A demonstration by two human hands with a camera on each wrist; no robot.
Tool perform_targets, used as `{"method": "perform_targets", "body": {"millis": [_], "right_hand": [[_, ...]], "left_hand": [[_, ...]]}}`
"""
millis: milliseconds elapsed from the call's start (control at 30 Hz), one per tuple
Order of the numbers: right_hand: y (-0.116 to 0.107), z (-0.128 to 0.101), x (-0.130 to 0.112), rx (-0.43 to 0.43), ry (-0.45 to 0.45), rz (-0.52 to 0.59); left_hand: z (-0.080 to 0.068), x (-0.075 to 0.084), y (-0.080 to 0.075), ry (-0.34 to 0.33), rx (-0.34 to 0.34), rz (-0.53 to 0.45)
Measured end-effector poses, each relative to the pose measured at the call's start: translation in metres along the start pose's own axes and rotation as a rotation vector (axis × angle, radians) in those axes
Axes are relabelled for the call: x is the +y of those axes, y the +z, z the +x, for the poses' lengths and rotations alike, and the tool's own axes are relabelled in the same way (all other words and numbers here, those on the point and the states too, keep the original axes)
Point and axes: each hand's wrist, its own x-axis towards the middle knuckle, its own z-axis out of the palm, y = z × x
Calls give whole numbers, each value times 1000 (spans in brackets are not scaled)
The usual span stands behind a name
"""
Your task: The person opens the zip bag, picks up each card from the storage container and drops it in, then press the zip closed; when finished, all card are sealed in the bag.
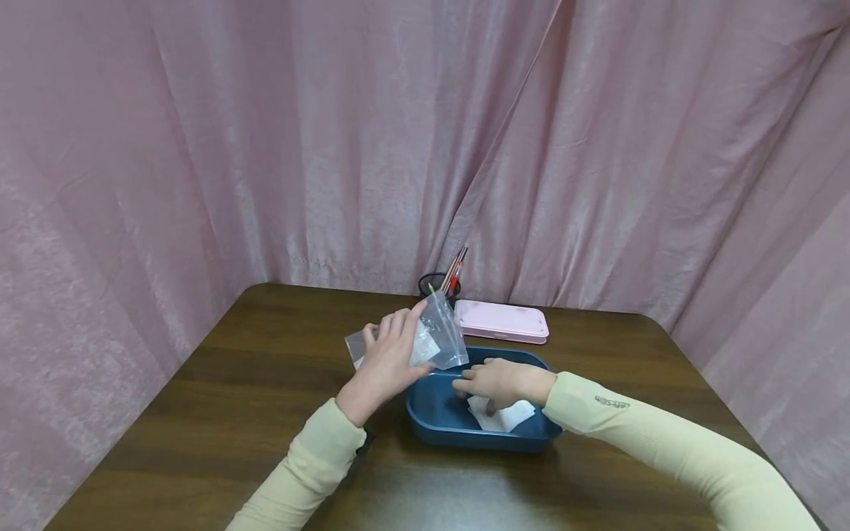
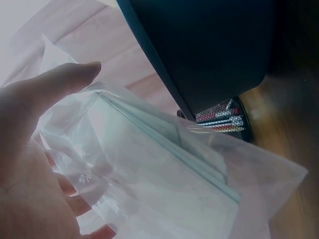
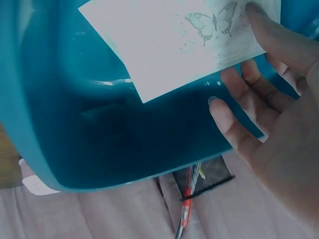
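Observation:
My left hand [image 1: 388, 361] holds a clear plastic zip bag [image 1: 440, 335] up above the table, just left of a blue tray [image 1: 465, 436]. Seen from the left wrist, the bag [image 2: 164, 179] hangs open-mouthed across my left hand [image 2: 35, 149], with the thumb on its near side. My right hand [image 1: 499, 380] reaches into the tray and lies on a white card [image 1: 502, 417]. The right wrist view shows this card [image 3: 169, 45], printed with a butterfly, pinched at its edge by my right hand [image 3: 249, 64], one finger on top and the others beneath.
A black mesh pen holder [image 1: 434, 284] with red pens stands behind the tray, beside a flat pink case [image 1: 501, 321]. The dark wooden table [image 1: 232, 413] is ringed by pink curtains [image 1: 265, 147] on three sides.

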Motion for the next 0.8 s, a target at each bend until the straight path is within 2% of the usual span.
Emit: {"method": "perform_targets", "body": {"millis": [200, 433, 633, 800], "right_hand": [[-9, -7, 4, 108, -30, 45], [-17, -21, 9, 285, -95, 57], [-17, -36, 13, 411, -79, 163], [-12, -50, 12, 479, -43, 259]], "left_hand": [[1, -1, 0, -8, 1, 10], [2, -1, -1, 2, 21, 5], [2, 0, -2, 2, 18, -5], [1, 1, -2, -9, 7, -18]]}}
